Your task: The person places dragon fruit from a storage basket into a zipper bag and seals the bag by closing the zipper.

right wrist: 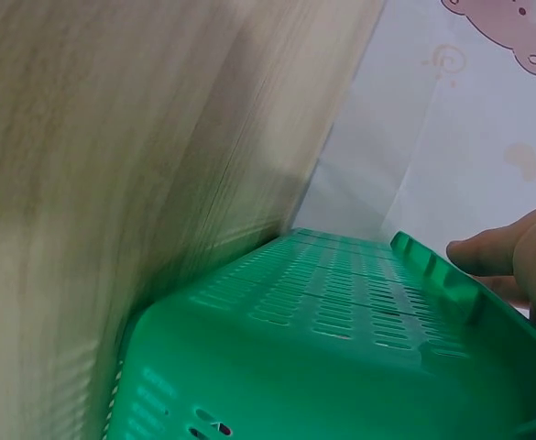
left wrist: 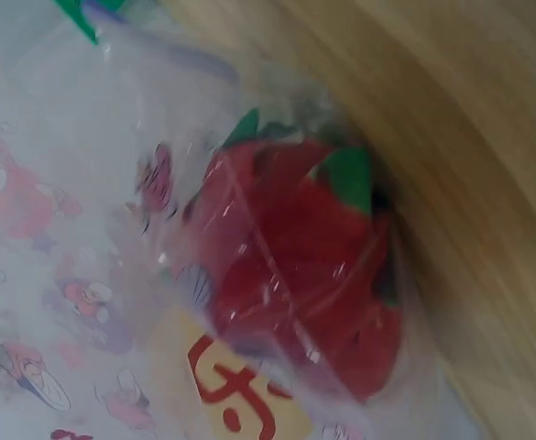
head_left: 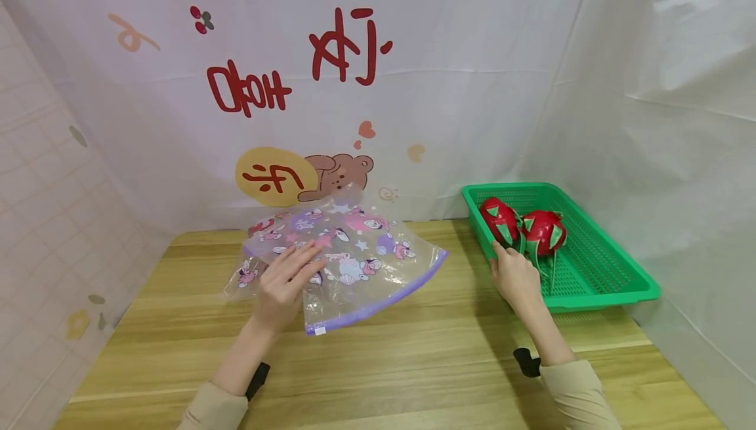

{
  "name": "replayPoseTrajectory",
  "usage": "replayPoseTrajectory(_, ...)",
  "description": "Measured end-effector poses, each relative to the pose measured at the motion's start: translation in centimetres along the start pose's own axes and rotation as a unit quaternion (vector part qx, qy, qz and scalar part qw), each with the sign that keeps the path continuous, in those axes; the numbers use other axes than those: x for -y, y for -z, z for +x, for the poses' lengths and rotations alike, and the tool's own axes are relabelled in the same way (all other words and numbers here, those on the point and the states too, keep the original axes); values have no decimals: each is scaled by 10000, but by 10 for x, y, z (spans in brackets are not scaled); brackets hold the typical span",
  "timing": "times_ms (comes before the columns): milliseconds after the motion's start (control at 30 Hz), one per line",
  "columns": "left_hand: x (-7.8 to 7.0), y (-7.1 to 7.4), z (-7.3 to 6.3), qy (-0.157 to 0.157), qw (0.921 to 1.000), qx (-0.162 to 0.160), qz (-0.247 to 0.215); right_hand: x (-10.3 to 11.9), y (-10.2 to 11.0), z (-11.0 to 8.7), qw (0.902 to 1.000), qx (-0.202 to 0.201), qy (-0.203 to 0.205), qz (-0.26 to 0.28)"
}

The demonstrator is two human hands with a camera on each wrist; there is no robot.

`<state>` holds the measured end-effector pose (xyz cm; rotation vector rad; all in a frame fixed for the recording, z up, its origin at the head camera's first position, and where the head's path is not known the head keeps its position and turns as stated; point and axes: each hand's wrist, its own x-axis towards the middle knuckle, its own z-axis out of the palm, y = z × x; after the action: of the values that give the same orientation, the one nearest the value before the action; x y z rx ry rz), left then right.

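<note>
A clear zip bag [head_left: 366,266] with cartoon prints and a purple zip edge spreads over the left part of the table. My left hand [head_left: 286,279] touches its left side, fingers fairly straight over the film; the thumb is hidden. Through printed film shows a red dragon fruit [left wrist: 290,266] with green scales, blurred in the left wrist view. My right hand [head_left: 516,276] is over the left rim of a green basket [head_left: 608,272], fingertips near one dragon fruit [head_left: 497,218]. A second dragon fruit [head_left: 542,232] lies beside it. The right wrist view shows fingers [right wrist: 497,252] above the rim.
The basket stands at the back right of the wooden table [head_left: 401,377]. A printed white cloth [head_left: 443,88] hangs behind the table, with more pale cloth along both sides. More printed film [head_left: 239,279] lies left of my left hand.
</note>
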<state>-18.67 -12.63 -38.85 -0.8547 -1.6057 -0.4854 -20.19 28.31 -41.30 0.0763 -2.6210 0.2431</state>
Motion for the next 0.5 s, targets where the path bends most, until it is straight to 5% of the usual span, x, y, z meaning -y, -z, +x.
replayPoseTrajectory(300,-7,-31,-13,-142,9955,766,-545,-1,0,-1,10000,-3,30,-7)
replayPoseTrajectory(500,-7,-46,-17,14,9933,914,-703,-1,-2,-1,10000,5,12,16)
